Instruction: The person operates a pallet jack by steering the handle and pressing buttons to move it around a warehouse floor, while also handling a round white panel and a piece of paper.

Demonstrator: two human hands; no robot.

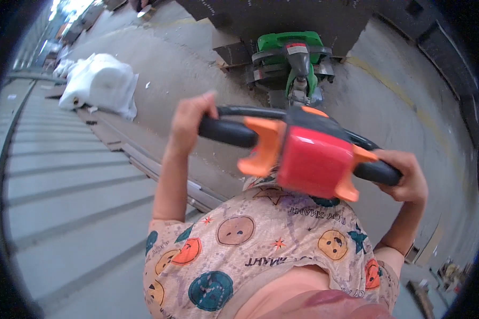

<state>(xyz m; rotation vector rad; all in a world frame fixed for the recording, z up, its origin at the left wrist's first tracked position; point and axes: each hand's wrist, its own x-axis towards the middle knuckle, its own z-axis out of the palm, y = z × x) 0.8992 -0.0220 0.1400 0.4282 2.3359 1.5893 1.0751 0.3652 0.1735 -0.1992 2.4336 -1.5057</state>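
The control handle (320,159) of a green electric pallet truck is in front of my chest, with a red middle, orange levers and black grips at both sides. My left hand (190,118) closes round the outer end of its left black grip (226,132). Round the right grip (377,171) my right hand (410,174) is closed too. Beyond the handle, a grey tiller arm (299,64) runs down to the truck's green body (290,38) on the floor. The handle is slightly blurred and tilted, its right side nearer me.
Dark stacked material (303,13) stands close behind the truck. To the left, a white plastic-wrapped bundle (104,82) lies beside a grey ribbed panel wall (80,186). More dark stacks (447,58) line the far right. A faded yellow line (394,87) crosses the concrete floor (356,95).
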